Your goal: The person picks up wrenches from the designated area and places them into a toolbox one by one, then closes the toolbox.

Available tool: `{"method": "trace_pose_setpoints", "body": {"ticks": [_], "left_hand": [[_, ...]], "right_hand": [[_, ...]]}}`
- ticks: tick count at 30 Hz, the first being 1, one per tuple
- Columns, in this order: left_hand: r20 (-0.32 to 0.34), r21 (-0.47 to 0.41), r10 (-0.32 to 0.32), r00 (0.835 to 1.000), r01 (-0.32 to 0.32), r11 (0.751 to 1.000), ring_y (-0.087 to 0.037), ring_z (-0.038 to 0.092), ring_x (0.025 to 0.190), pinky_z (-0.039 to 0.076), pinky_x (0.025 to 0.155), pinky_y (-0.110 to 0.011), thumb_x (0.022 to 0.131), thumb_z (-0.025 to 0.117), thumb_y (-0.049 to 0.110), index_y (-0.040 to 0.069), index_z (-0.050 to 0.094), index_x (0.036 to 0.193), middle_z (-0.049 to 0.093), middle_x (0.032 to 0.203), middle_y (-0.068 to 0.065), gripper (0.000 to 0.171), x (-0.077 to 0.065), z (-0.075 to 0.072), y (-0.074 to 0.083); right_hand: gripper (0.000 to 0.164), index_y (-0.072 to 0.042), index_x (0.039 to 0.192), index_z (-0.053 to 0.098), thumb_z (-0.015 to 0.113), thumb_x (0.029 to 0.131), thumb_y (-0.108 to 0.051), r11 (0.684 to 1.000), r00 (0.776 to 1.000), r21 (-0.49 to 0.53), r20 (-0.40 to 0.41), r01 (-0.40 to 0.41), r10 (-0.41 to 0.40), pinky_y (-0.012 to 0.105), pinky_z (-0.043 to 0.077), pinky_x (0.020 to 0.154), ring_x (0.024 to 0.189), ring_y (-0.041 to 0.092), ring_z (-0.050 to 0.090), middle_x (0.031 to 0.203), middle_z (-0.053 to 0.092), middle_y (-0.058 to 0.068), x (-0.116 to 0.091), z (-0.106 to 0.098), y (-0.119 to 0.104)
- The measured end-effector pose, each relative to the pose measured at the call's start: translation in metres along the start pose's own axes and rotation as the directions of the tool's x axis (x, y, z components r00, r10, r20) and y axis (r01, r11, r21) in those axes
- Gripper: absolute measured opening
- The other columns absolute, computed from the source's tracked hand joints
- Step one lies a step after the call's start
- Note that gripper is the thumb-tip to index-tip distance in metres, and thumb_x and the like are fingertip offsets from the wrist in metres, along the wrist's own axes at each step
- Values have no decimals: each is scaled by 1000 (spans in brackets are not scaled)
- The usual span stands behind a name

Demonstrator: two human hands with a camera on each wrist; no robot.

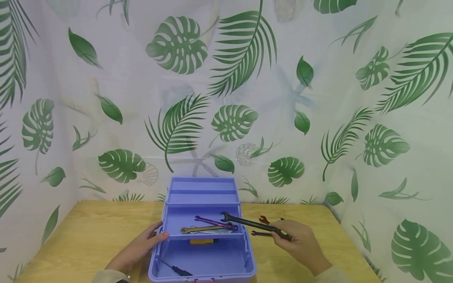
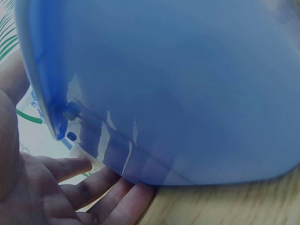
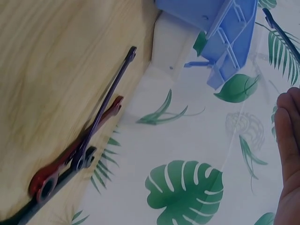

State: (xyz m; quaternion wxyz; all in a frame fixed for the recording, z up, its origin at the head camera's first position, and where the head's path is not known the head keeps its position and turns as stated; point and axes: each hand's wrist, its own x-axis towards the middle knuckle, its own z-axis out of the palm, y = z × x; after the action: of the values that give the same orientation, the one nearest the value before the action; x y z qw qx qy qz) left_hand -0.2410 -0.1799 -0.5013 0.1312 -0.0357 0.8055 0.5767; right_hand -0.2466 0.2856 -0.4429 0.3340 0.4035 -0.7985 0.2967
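A blue-violet toolbox (image 1: 212, 259) stands with its lid raised and its upper tray (image 1: 177, 220) lifted over the lower compartment. My left hand (image 1: 139, 247) grips its left side, thumb on the tray's front corner; in the left wrist view the fingers (image 2: 124, 199) lie along the side wall. My right hand (image 1: 301, 241) holds a dark combination wrench (image 1: 247, 223) by one end, its open jaw pointing left over the tray's right part. Inside the tray lie a purple wrench (image 1: 214, 221) and a gold wrench (image 1: 201, 229), with other wrenches partly hidden beneath.
A red wrench (image 3: 47, 173), a dark purple wrench (image 3: 108, 98) and a black wrench (image 3: 28, 211) lie on the wooden table (image 1: 106, 220), right of the box. The lower compartment holds a black-handled screwdriver (image 1: 181, 271) and a yellow-handled tool (image 1: 201, 241). Behind hangs a leaf-patterned cloth (image 1: 247, 157).
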Motion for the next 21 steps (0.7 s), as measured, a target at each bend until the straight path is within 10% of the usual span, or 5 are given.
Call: {"method": "trace_pose_setpoints", "body": {"ticks": [21], "left_hand": [[-7, 5, 29, 1000, -29, 1000, -55, 42, 140, 41, 110, -68, 98, 63, 55, 2, 29, 161, 39, 155, -37, 90, 1, 1, -3]], "right_hand": [[30, -19, 102, 78, 80, 81, 2, 998, 996, 65, 83, 13, -19, 12, 47, 60, 73, 1, 60, 90, 74, -9, 26, 49, 0]]}}
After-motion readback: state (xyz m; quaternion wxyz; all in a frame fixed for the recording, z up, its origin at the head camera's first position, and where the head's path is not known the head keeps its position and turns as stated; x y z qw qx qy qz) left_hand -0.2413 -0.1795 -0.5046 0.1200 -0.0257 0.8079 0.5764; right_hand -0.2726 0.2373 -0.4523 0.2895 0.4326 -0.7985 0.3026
